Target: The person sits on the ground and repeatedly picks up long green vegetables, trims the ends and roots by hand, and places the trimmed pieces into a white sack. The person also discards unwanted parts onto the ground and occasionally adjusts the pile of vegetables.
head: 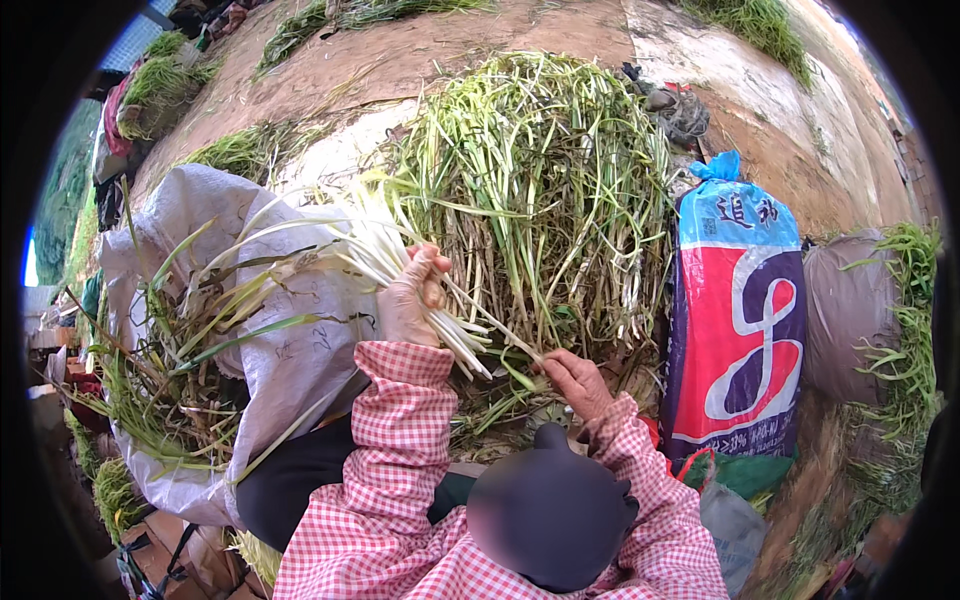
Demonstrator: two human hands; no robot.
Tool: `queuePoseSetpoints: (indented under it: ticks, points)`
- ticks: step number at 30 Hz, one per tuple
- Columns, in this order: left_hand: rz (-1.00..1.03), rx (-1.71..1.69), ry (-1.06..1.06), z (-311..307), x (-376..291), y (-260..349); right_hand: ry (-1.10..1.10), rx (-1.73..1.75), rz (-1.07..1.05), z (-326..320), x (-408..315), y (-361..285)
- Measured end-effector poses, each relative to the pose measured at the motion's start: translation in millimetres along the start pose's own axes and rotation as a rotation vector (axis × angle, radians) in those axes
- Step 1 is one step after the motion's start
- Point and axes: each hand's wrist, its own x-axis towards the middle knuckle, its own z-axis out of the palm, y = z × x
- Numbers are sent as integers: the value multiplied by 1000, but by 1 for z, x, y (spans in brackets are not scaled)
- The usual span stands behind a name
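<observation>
A bunch of pale white-and-yellow stalks (373, 238), perhaps garlic shoots, is gripped in my left hand (411, 296). Their white lower ends (459, 336) stick out below my fist, while the leafy ends point up and left. Between the fingertips of my right hand (579, 384) is the end of a single thin stalk (501, 324), which slants up to the bunch. Right behind my hands lies a large heap of green stalks (536, 180). At left, a white woven sack (300, 375) spreads over my leg, with loose leaves and withered trimmings (187, 375) on it.
A filled printed sack (739, 322), blue, red and purple and bearing writing, stands at right. Beyond it rests a grey-brown bundle (851, 315) beside green leaves (904, 300). More greens (754, 34) lie on the ground sheet (480, 37). A dark cap (559, 510) shows at bottom centre.
</observation>
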Motion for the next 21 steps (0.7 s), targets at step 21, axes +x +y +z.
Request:
queuePoseSetpoints:
  ticks: [21]
  points:
    - [-34,-245,-18,-7,2,-3,196,-434,-266,2,1,-63]
